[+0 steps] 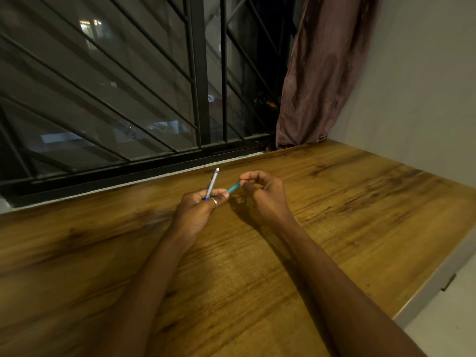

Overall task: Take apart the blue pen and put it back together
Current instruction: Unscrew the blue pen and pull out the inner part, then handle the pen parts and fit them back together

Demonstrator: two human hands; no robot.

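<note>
The blue pen is in two pieces, held above the wooden table [334,202]. My left hand [198,210] grips the silver upper barrel [212,182], which has blue bands and a white tip and points up and away from me. A ring sits on one finger of that hand. My right hand [262,194] pinches the teal-blue lower section [233,188] at its far end. That section lies slanted between the two hands, with its near end against my left fingertips. A small dark bit shows under my right hand; I cannot tell what it is.
A barred window [128,86] runs along the table's far edge. A brown curtain [322,73] hangs at the far right corner beside a pale wall [425,99]. The table's right edge [438,274] drops off to a light floor.
</note>
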